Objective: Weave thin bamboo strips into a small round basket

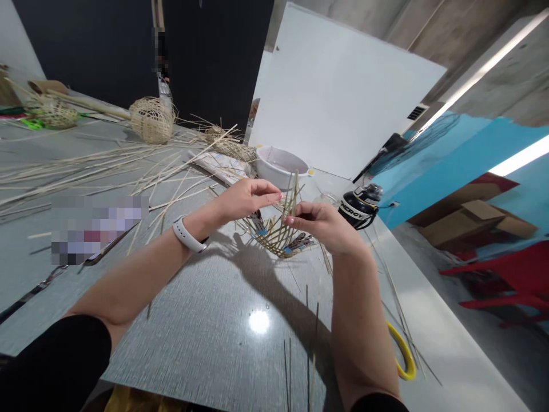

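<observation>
A small woven piece of thin bamboo strips [274,245] stands on the table in front of me, its loose ends rising upward. Dark clips with light-blue parts grip its rim, one clip [258,224] on the left and another clip [297,245] on the right. My right hand [321,224] pinches upright strips at the right side of the weave. Just left of these strips is my left hand [249,200], thumb and forefinger tips brought together; whatever lies between them is too thin to make out. A pale watch band circles my left wrist.
Loose strips [86,166] spread across the left, near a round woven basket [151,120]. Behind my hands stands a white basin [281,163]. A black bottle [359,205] and a yellow tape ring [405,352] are on the right. A blurred-out phone-like object [103,232] lies left.
</observation>
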A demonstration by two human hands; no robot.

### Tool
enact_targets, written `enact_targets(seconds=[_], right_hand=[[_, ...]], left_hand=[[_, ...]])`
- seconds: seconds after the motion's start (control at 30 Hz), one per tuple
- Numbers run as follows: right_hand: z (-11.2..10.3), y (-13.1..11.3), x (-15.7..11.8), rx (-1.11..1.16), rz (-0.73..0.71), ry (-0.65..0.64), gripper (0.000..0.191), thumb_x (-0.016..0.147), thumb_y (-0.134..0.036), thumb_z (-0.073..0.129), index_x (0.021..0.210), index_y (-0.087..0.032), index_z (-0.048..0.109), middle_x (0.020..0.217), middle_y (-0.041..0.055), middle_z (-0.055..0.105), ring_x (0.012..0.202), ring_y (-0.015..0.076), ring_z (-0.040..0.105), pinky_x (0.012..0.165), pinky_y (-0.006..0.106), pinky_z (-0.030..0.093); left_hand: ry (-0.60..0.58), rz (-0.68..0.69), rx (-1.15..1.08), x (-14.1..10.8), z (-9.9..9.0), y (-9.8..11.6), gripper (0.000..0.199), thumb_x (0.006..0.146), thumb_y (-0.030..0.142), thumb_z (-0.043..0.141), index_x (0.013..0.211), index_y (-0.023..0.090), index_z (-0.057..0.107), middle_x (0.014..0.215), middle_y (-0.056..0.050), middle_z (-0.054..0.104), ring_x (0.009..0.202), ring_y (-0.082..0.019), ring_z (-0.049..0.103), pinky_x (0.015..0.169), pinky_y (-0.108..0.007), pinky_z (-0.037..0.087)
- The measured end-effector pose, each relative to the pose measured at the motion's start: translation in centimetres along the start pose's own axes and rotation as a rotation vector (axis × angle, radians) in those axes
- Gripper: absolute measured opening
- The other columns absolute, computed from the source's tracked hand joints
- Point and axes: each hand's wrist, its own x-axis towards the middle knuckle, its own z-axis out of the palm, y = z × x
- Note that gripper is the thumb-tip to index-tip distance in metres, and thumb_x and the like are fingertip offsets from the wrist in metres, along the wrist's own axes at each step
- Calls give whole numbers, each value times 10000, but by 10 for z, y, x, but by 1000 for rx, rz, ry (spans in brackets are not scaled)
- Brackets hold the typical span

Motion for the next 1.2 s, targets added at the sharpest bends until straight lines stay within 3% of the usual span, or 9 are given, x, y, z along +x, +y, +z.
enact_targets(seconds=[0.1, 0.23, 0.57, 0.73, 0.93, 1.2], right_hand=[[3, 0, 1, 12, -14, -42, 414, 723, -539, 761, 634, -177, 580, 564, -61, 393, 564, 90, 321, 524, 271, 224], [3, 1, 2, 67, -15, -36, 395, 723, -507, 767, 639, -177, 567, 578, -57, 407, 574, 92, 331, 547, 276, 233], [-2, 1, -2, 114, 16, 74, 330, 727, -435, 759, 647, -173, 576, 586, -38, 480, 573, 95, 372, 551, 279, 239], [0, -3, -2, 123, 11, 62, 335, 722, -455, 760, 661, -173, 589, 579, -40, 475, 555, 90, 361, 535, 276, 230], [2, -2, -1, 84, -16, 36, 364, 732, -498, 748, 675, -169, 602, 575, -42, 470, 559, 90, 363, 527, 271, 243], [3, -4, -2, -12, -24, 87, 297, 795, -430, 670, 686, -161, 608, 586, -39, 436, 562, 94, 330, 528, 278, 216]], left_hand=[[-87, -52, -108, -1, 3, 0, 188, 824, 298, 680, 898, 128, 712, 902, -50, 730, 856, -144, 643, 828, -296, 485], [-43, -59, -127, -1, 4, -1, 159, 796, 277, 715, 794, 123, 676, 765, -18, 688, 745, -116, 612, 754, -270, 475], [-122, -105, -182, -2, -4, -1, 105, 885, 202, 613, 837, 133, 551, 872, -69, 713, 799, -140, 689, 748, -288, 504], [-150, -57, -197, -5, 0, 2, 210, 805, 266, 737, 835, 138, 573, 811, -27, 691, 769, -121, 658, 724, -261, 504], [-202, -173, -283, -4, 0, -4, 253, 731, 180, 787, 811, 144, 550, 709, -6, 696, 716, -130, 691, 721, -281, 545], [-113, -321, -344, 0, -2, -11, 194, 760, 136, 773, 860, 123, 607, 671, -27, 721, 634, -110, 692, 662, -240, 548]])
